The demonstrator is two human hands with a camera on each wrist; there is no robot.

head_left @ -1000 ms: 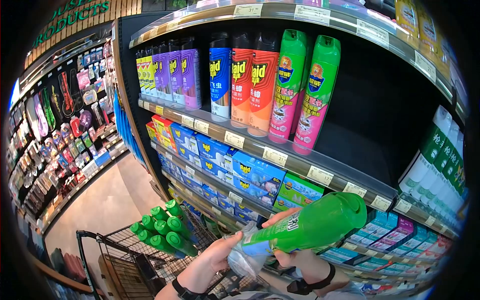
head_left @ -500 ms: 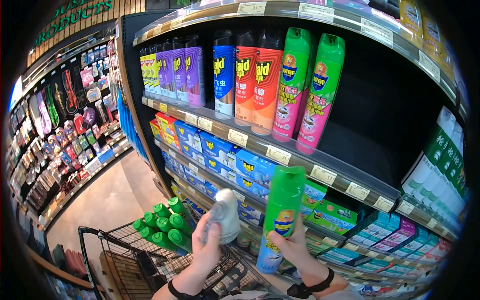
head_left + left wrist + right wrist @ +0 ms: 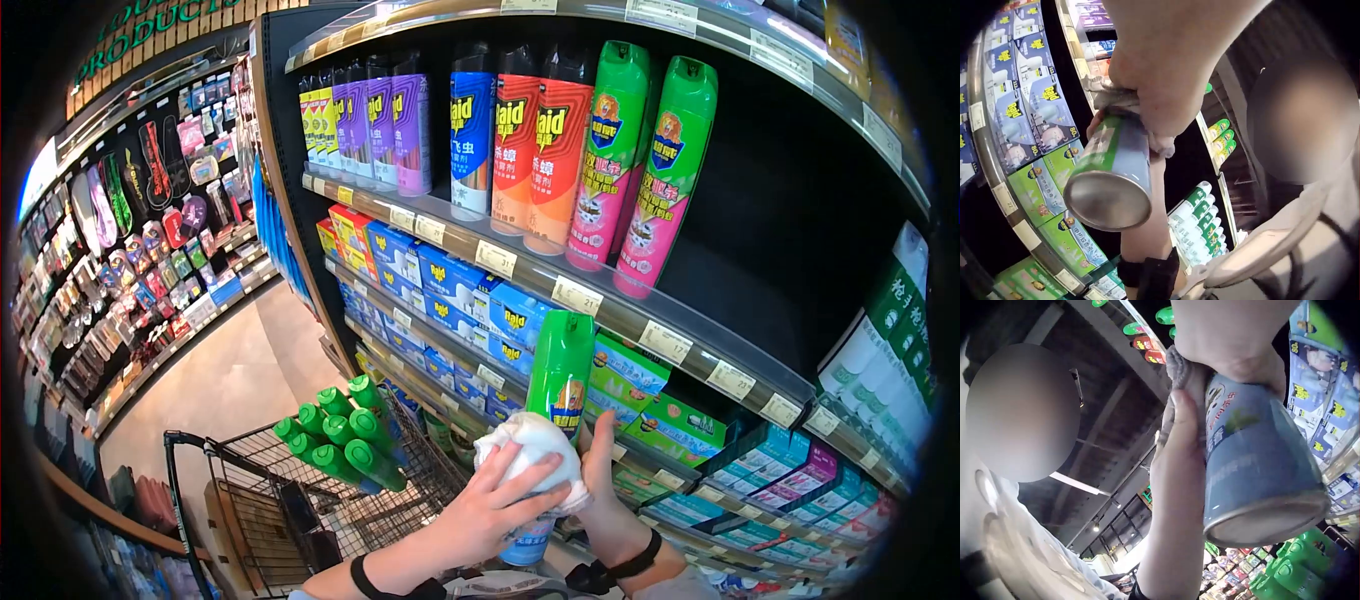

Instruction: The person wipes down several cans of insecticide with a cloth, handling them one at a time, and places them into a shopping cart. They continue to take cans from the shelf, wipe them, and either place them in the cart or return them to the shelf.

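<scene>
A green-capped spray can (image 3: 560, 365) with a blue lower part stands nearly upright in front of my chest. My right hand (image 3: 612, 505) grips it from the right side, the thumb pointing up and the other fingers mostly hidden behind it. My left hand (image 3: 505, 500) holds a whitish cloth (image 3: 535, 448) against the can's middle, its fingers spread over the cloth. The can's bare metal base (image 3: 1110, 200) faces the left wrist camera. In the right wrist view the blue side of the can (image 3: 1260, 462) shows, with the left thumb on the greyish cloth (image 3: 1177, 369) beside it.
A wire shopping cart (image 3: 225, 450) at lower left carries several green-capped cans (image 3: 340, 430). Ahead, a shelf holds red Raid cans (image 3: 515, 150) and pink-and-green cans (image 3: 665, 180). Boxes (image 3: 450, 285) fill lower shelves; white-and-green cans (image 3: 885, 310) stand far right.
The can went from tilted sideways to upright. The cloth, lifted away from the can half a second ago, is now back against its middle under my left hand. The view shifted slightly.
</scene>
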